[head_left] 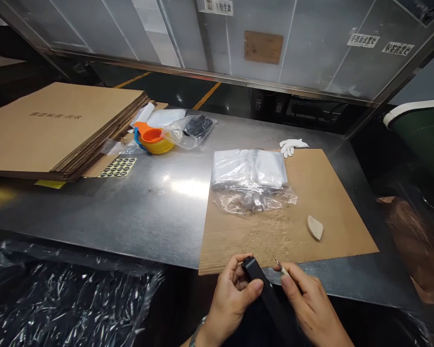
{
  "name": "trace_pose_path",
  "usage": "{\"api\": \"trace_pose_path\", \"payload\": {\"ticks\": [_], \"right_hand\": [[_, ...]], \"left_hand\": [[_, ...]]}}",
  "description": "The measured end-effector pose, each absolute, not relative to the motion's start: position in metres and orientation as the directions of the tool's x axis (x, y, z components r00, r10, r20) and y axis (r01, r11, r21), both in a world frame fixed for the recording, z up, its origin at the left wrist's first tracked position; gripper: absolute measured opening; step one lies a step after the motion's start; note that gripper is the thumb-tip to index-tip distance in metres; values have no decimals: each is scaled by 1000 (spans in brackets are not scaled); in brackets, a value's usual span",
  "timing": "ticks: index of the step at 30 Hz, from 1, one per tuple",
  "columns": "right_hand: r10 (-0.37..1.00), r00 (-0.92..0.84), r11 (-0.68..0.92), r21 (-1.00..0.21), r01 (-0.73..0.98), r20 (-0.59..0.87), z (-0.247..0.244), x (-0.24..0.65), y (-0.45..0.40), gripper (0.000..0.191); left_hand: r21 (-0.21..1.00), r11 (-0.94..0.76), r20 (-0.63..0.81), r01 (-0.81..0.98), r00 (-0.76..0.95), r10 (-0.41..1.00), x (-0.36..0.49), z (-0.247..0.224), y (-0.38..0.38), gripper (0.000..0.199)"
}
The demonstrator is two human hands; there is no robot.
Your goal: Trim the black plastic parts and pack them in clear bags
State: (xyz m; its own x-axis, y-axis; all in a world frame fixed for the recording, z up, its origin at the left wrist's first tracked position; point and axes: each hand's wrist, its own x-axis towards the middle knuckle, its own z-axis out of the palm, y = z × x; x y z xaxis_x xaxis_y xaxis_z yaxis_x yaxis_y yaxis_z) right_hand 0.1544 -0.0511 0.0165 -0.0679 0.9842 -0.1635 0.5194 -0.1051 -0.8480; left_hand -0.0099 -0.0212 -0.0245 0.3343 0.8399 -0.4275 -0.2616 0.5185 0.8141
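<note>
My left hand (233, 299) is closed around the upper end of a long black bar-shaped part (269, 299), which slants down toward me in front of the table edge. Between the thumb and fingers of my right hand (309, 299) is a small tool with a thin pointed tip and a pale handle (282, 268). Its tip points up and left, a little apart from the black part. Ahead of my hands, a beige wedge-shaped pad (314, 228) lies on the cardboard sheet (336, 202). The lower end of the black part is dark and hard to make out.
Clear plastic bags (248, 168) lie on the cardboard, with a white glove (292, 146) behind. Stacked cardboard (65, 125), round black stickers (118, 167), orange and yellow cups (154, 140) and a bagged black item (198, 126) occupy the metal table's left. Black plastic sheeting (68, 299) is at lower left.
</note>
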Motion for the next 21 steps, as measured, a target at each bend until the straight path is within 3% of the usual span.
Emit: {"api": "trace_pose_path", "payload": {"ticks": [3,7,9,16,21], "right_hand": [[966,-92,-177,-878,445,-242,13,151,-42,33],[932,-164,-290,-937,194,-323,-4,141,-27,36],[925,-143,-329,-929,168,-353,-18,136,-21,37],[963,46,-253,-838,483,-264,-60,152,-11,34],[985,147,-174,-595,785,-93,-71,172,-1,26]], "left_hand": [[805,534,-427,-258,371,824,-11,-25,-23,56],[818,512,-381,-263,420,824,-12,-20,-26,55],[818,502,-371,-283,406,835,-13,-18,-26,56],[775,521,-443,-358,281,851,-8,-29,-20,48],[762,517,-462,-391,231,856,-6,-35,-15,41]]}}
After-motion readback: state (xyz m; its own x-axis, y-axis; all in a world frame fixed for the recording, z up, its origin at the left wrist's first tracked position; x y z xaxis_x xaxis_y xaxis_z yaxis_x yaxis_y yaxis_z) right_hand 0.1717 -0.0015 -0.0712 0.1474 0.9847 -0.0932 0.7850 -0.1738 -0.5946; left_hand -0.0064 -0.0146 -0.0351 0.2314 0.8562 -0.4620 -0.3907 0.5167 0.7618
